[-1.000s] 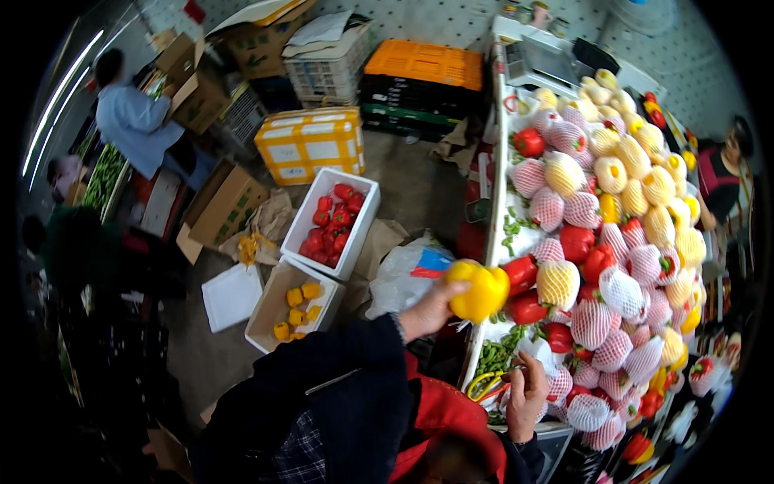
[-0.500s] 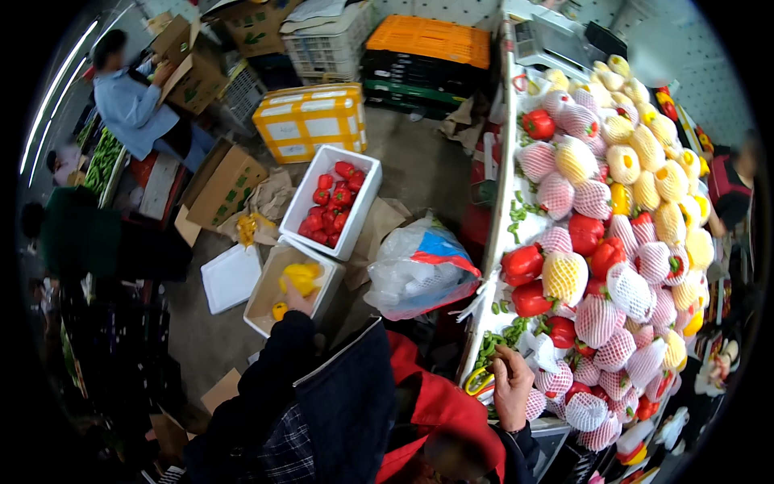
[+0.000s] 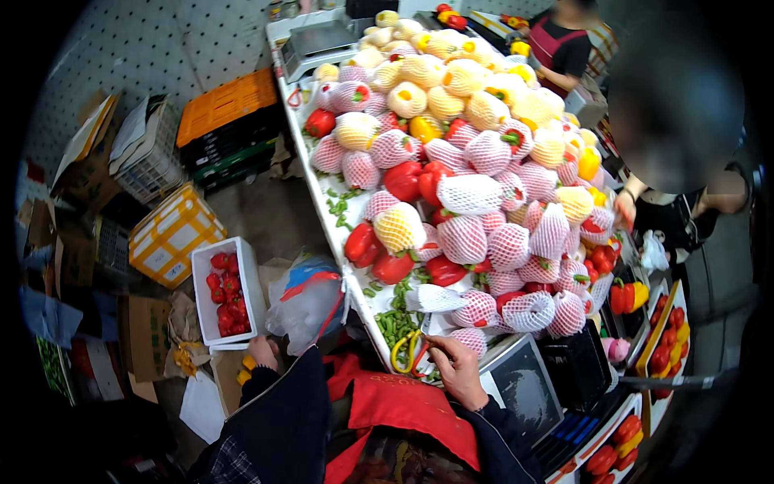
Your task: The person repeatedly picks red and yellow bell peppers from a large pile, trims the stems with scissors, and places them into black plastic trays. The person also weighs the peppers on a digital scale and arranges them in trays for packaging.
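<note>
My left hand [image 3: 264, 352] is low at the left, over the edge of an open foam box [image 3: 228, 379] with yellow peppers [image 3: 245, 369] in it. Its fingers are mostly hidden, so I cannot tell whether it holds anything. On the near edge of the table my right hand [image 3: 458, 369] has its fingertips pinched at the red handle of a pair of scissors [image 3: 401, 355] with yellow and red handles. Green stem trimmings [image 3: 395, 325] lie just beyond. A wrapped white foam net sleeve [image 3: 435, 298] and bare red peppers [image 3: 393, 268] are close by.
Peppers in pink, white and yellow foam nets [image 3: 463, 239] heap over the table, with a scale [image 3: 318, 44] at its far end. A foam box of red peppers [image 3: 255, 282] and a clear plastic bag [image 3: 302, 302] stand left. A co-worker [image 3: 559, 44] is at the far right.
The view has swung right. My right hand has come down to the scissors from the space beside them. My left hand has moved off the yellow pepper, toward the box's edge.
</note>
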`<state>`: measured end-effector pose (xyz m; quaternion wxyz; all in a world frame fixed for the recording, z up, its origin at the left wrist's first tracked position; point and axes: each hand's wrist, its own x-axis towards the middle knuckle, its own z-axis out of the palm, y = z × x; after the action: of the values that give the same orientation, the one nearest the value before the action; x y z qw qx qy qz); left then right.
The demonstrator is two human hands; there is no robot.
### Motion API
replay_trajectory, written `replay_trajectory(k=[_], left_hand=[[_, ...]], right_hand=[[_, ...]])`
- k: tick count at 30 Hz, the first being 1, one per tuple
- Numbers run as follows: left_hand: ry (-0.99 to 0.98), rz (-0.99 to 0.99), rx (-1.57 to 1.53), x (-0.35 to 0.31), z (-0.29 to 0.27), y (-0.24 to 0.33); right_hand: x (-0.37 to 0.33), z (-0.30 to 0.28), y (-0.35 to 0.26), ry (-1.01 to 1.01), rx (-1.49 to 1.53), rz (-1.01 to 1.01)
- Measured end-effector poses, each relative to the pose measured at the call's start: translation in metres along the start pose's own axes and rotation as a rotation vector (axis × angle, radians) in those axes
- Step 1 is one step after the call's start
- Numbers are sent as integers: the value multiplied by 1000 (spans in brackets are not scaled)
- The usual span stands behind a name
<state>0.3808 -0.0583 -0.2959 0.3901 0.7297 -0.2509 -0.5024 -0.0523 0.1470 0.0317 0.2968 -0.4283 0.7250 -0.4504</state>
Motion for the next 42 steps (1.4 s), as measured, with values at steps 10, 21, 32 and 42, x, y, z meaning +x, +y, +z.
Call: replay_trajectory(k=[10, 21, 32, 42], left_hand=[[-567, 1330, 473, -210, 256, 275], [-1204, 652, 49, -251, 331, 282], [-1549, 500, 35, -353, 295, 239], [-1690, 111, -150, -343, 287, 233]], right_hand=[[-15, -22, 0, 166, 30, -8], [-11, -36, 11, 279, 0, -49], [56, -32, -5, 460, 298, -127], [56, -40, 12, 568, 312, 108]])
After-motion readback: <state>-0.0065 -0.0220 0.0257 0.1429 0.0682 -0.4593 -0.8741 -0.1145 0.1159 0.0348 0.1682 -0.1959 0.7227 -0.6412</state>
